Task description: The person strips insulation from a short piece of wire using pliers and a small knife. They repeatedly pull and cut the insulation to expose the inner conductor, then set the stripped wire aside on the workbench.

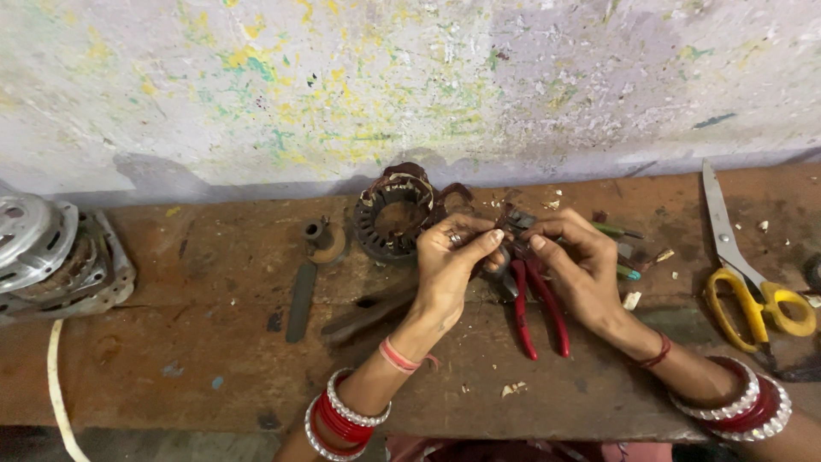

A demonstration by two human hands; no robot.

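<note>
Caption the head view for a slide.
Both hands, left hand and right hand, work red-handled pliers beside a motor stator on a workbench.

A repair workshop: scarred wooden bench [214,291] (motor stator [393,214], pliers [534,299], scissors [744,274]), paint-flecked wall [342,77].

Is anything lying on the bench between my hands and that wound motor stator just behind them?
Nothing visible does. The stator sits right behind the left hand, bare bench around it. The red-handled pliers lie under both hands, nearer you; the right hand is beside them.
</note>
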